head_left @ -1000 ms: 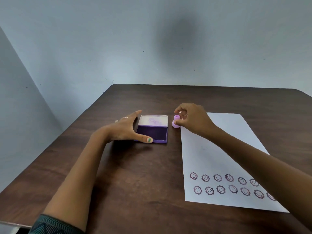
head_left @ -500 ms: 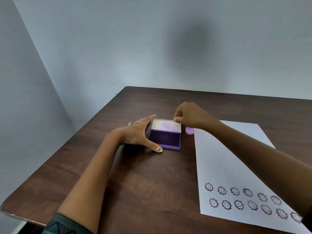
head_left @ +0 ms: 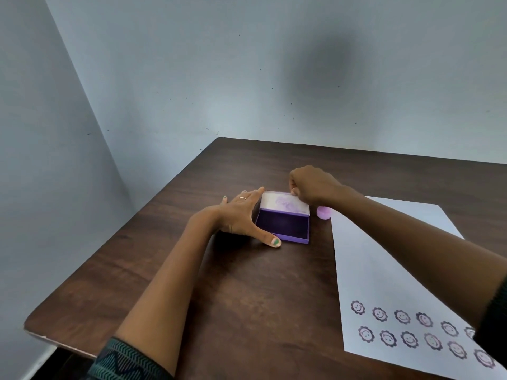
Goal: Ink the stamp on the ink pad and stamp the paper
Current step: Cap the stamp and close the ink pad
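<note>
pinching the raised lid, the right hand works while the left hand, fingers spread, braces the ink pad. stamp sits loose beside the paper on the tabletop; a forearm nudge could roll it.

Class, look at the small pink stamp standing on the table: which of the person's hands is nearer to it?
Right. The right hand pinches the ink pad lid just beside the stamp. The left hand rests against the pad's far side, with the ink pad between it and the stamp.
</note>
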The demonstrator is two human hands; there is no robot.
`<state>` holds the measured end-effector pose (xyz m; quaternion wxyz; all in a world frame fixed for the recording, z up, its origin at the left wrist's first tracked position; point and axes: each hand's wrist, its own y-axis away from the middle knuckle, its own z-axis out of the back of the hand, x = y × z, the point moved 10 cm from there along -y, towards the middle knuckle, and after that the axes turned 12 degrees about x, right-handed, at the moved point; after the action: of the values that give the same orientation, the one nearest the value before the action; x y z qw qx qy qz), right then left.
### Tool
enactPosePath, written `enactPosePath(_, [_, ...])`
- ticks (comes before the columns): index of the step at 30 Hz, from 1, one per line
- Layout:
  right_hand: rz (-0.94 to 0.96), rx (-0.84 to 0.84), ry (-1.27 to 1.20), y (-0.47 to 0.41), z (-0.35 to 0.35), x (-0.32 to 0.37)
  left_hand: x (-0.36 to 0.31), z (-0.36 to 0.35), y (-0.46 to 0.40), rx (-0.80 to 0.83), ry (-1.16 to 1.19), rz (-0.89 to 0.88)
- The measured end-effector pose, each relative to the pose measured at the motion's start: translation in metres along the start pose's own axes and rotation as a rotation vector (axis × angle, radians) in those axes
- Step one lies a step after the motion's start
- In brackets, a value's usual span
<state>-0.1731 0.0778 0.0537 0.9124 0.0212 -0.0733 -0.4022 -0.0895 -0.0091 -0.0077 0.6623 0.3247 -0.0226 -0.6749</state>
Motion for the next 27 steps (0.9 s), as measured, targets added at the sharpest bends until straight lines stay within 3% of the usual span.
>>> enactPosePath(14, [0.157,-0.13,-0.197,0.029,0.034,0.002,0.0,-0.003,0.002,0.015,-0.046,0.037])
enactPosePath(27, [0.252,-0.203,-0.065,0.096,0.024,0.039,-0.005,0.004,0.011,-0.007,-0.018,-0.025])
